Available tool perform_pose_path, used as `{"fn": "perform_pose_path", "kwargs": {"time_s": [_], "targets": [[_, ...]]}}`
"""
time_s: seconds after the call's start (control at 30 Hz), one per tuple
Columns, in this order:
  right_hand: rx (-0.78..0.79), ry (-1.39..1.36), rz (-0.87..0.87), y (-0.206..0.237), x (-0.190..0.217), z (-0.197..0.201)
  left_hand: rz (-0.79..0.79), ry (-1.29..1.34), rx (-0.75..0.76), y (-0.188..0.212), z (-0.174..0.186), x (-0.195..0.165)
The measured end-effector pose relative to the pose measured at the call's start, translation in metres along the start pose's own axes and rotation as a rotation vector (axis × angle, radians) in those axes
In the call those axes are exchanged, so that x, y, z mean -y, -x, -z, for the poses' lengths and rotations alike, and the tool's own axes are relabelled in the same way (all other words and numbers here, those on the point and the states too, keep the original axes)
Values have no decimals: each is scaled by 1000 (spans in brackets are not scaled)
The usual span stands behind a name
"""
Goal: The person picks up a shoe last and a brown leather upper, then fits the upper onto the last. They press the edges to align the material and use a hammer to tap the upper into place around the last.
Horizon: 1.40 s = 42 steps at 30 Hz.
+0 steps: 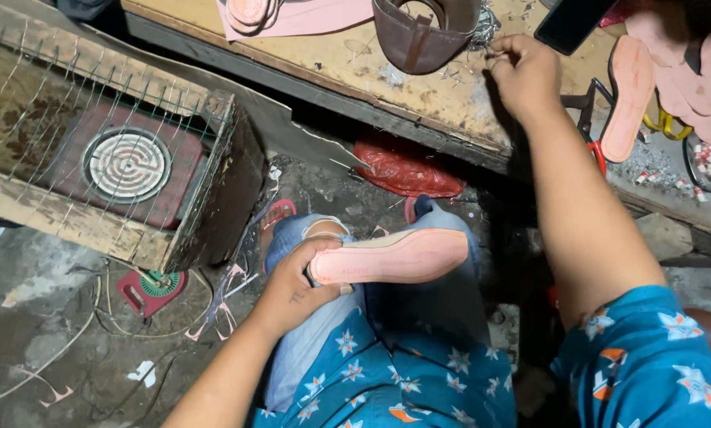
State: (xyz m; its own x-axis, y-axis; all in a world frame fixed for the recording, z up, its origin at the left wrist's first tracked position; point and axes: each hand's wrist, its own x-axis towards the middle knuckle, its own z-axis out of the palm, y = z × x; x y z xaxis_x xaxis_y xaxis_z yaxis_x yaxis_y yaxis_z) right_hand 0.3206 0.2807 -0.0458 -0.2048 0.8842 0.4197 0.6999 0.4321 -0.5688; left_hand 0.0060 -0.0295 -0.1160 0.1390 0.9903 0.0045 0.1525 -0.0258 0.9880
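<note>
Left: wire-mesh wooden box (125,158) housing a round coil heater. Left hand (296,285) grips the heel of a flat pink rubber shoe sole (391,257) over the lap. Right hand (523,73) pinches small metal bits on the scuffed wooden bench (419,99), beside a brown leather shoe upper (423,32).

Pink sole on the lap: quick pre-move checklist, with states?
1. Left hand grips the pink sole at its end: ok.
2. Sole lies flat across the knees: ok.
3. Right hand is up at the workbench, fingers pinched: ok.
4. What the right hand has pinched: cannot tell, too small.
5. Brown shoe upper sits beside the right hand: ok.
6. Wire-caged heater stands apart from both hands: ok.
</note>
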Motion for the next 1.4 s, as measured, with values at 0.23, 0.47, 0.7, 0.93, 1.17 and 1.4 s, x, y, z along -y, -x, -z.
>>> {"fn": "perform_pose_path", "kwargs": {"time_s": [0.23,0.47,0.7,0.93,1.17,1.4], "targets": [[109,-527,-190,59,65,-3,-104,-42,-14,17,0,6],[515,-641,-291,212,183,-32,-167,-67,-33,29,-1,0],[403,-481,270,241,201,-65,-138,-76,-63,33,1,-2],[403,-428,272,245,207,-71,-106,-102,-75,38,5,-3],[412,-411,295,240,214,-69,-115,-95,-71,37,7,-4],[437,-283,437,232,230,-60,-89,-113,-87,36,10,-8]]}}
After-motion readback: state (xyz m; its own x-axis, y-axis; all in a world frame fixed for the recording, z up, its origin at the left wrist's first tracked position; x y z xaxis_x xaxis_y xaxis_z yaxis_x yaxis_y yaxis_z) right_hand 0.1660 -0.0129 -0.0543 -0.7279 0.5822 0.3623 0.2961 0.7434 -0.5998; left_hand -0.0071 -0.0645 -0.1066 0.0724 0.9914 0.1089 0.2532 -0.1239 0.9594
